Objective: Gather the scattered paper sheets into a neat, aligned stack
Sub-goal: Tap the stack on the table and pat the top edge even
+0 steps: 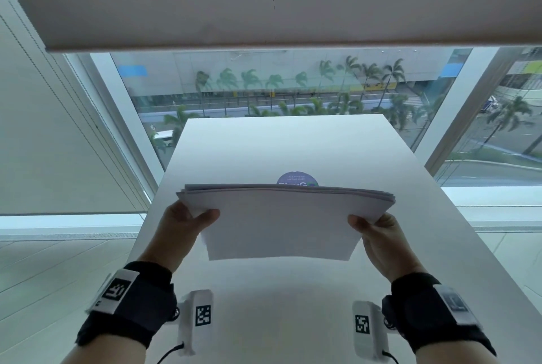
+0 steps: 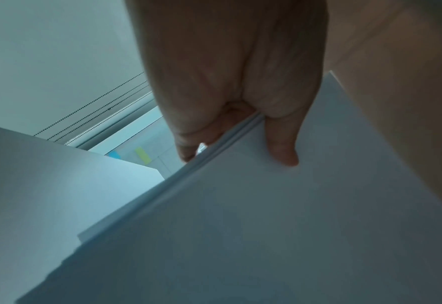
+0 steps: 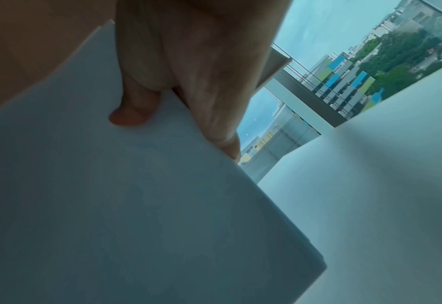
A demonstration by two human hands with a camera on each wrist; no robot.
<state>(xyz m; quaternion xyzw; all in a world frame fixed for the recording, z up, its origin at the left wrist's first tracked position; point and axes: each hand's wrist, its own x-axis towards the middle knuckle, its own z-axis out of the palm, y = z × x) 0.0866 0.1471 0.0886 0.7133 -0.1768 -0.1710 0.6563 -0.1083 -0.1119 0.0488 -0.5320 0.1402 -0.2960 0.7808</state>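
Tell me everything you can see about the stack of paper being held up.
The stack of paper is several plain white sheets, blank on the near face, held up above the white table, tilted with its top edge away. The left hand and right hand grip its side edges, thumbs on the front. At the top and left edges the sheets are slightly fanned, not yet flush. It partly hides a round purple sticker on the table.

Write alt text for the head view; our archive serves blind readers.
Two hands, left hand and right hand, hold a stack of white paper sheets by its sides above a white table. Its far edges look slightly uneven. Behind, a window shows palm trees.
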